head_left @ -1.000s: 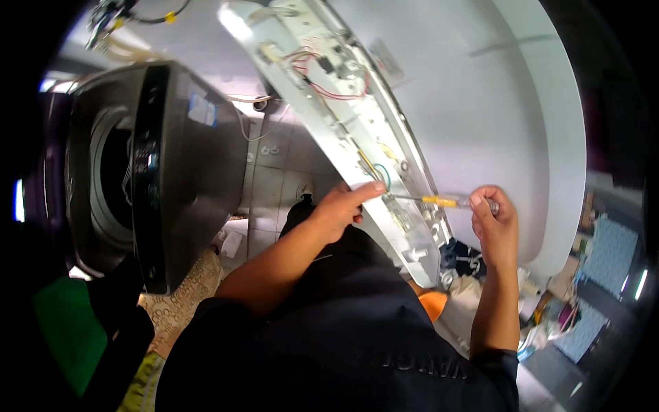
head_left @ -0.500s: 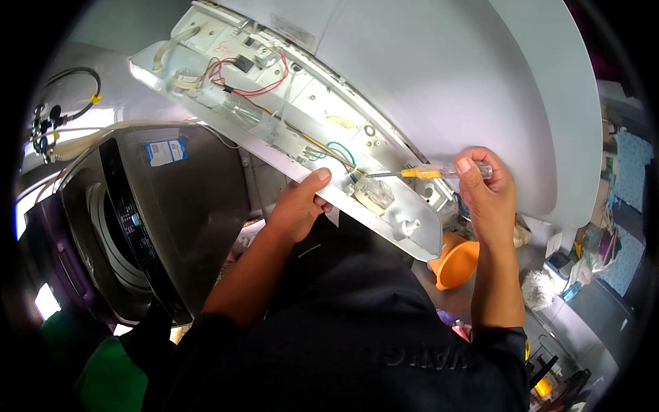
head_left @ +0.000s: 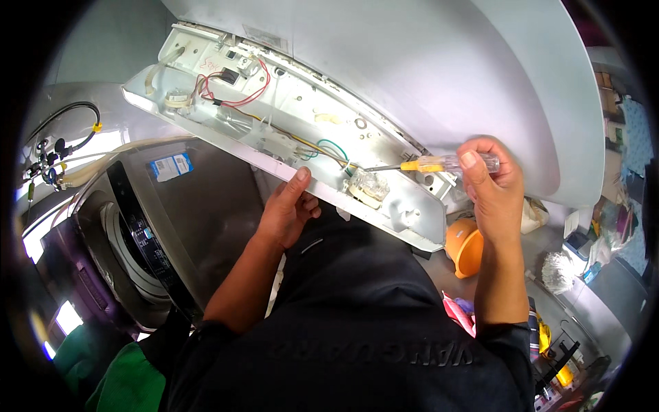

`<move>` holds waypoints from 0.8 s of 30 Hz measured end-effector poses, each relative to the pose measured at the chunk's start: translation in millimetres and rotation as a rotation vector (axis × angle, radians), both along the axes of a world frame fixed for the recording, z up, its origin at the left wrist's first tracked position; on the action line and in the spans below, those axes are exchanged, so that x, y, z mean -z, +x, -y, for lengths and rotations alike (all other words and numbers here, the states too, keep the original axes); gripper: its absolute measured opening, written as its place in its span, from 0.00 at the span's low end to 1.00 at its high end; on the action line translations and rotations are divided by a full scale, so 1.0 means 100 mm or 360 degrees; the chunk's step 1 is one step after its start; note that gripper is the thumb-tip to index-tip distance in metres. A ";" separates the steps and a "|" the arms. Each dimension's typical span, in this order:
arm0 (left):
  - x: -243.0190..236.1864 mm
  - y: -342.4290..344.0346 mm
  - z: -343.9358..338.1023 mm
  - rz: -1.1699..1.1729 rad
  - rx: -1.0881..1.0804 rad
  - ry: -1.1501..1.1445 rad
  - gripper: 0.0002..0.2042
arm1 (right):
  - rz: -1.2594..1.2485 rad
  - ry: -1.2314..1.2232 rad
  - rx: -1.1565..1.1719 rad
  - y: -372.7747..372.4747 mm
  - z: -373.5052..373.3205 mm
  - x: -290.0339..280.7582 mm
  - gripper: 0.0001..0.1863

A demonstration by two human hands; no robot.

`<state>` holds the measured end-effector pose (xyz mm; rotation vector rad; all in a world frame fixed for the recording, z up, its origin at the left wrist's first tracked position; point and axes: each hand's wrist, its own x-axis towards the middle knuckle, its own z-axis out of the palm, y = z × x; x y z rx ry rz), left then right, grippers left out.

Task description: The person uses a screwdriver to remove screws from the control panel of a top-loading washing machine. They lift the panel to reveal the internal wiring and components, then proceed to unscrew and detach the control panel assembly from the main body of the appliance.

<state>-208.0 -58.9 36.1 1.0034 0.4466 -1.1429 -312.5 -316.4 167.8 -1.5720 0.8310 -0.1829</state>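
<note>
My right hand [head_left: 493,184] is closed round the clear end of a screwdriver [head_left: 431,165] with a yellow collar. Its thin shaft points left, and the tip is by the wires at a clear-cased timer [head_left: 368,187]. The timer sits inside a long white panel [head_left: 264,159], tilted open to show its inner side. My left hand [head_left: 292,211] grips the panel's near edge, thumb on top and fingers curled beneath. Yellow, green and brown wires [head_left: 328,152] run along the inside to the timer. Red wires [head_left: 264,86] loop near a second clear-cased part [head_left: 178,99] at the far left end.
A large pale grey appliance surface [head_left: 425,75] rises behind the panel. On the left stands a dark grey washing machine [head_left: 213,213], with hoses and taps [head_left: 55,154] beyond it. An orange basin [head_left: 465,248] lies below my right wrist. Bags and household items [head_left: 604,240] crowd the far right.
My left hand is slightly further left along the panel's edge. The view has shifted a little. The screwdriver tip remains at the wires by the timer.
</note>
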 end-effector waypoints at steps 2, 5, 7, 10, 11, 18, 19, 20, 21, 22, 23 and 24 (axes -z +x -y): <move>-0.05 0.01 0.00 -0.0020 0.0013 0.0041 0.24 | 0.0013 0.0023 0.0000 -0.01 -0.01 0.00 0.12; -0.03 -0.01 -0.02 -0.0033 0.0060 0.0111 0.23 | 0.0001 0.0042 0.0002 -0.04 -0.01 0.00 0.12; -0.02 -0.03 -0.04 -0.0003 0.0114 0.0150 0.22 | -0.0010 0.0052 0.0010 -0.07 -0.01 -0.01 0.12; -0.08 -0.05 -0.13 0.0078 0.0224 0.0235 0.19 | -0.0019 0.0076 0.0071 -0.15 0.01 -0.03 0.11; -0.14 -0.04 -0.16 0.0103 0.0259 0.0294 0.18 | -0.0035 0.0047 0.0097 -0.17 0.02 -0.04 0.11; -0.57 0.28 -0.33 0.0258 0.0478 0.0238 0.07 | 0.0005 0.0035 0.0241 -0.48 0.11 -0.07 0.12; -0.68 0.36 -0.29 0.0299 0.0456 0.0268 0.07 | 0.0036 0.0040 0.0250 -0.51 0.11 -0.04 0.12; -0.74 0.46 -0.24 0.0405 0.0481 0.0293 0.07 | 0.0069 0.0045 0.0264 -0.56 0.12 -0.02 0.12; -0.76 0.55 -0.19 0.0506 0.0502 0.0314 0.07 | 0.0023 0.0096 0.0254 -0.59 0.14 -0.03 0.12; -0.80 0.66 -0.13 0.0606 0.0526 0.0335 0.07 | 0.0033 0.0057 0.0243 -0.58 0.14 -0.03 0.12; -0.86 0.76 -0.03 0.0777 0.0603 0.0439 0.07 | 0.0038 0.0025 0.0237 -0.59 0.14 -0.04 0.12; -0.87 0.86 0.06 0.0934 0.0683 0.0488 0.07 | 0.0039 -0.0014 0.0233 -0.59 0.13 -0.03 0.13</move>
